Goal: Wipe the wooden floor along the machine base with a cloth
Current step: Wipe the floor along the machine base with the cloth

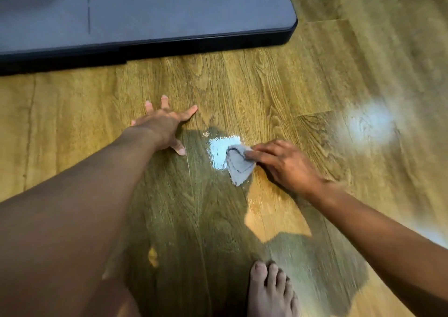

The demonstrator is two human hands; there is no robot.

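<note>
A small grey cloth [238,165] lies crumpled on the wooden floor [242,86], with my right hand [283,165] gripping its right side and pressing it down. A shiny wet patch [219,150] shows just left of the cloth. My left hand [164,125] rests flat on the floor with fingers spread, holding nothing, left of the cloth. The dark grey machine base [145,13] fills the top left; its black lower edge runs across the floor well beyond both hands.
A bare foot [271,290] stands on the floor at the bottom, right of centre. The rounded corner of the machine base [292,29] sits at upper right. A bright light reflection [371,120] glares on the boards at right.
</note>
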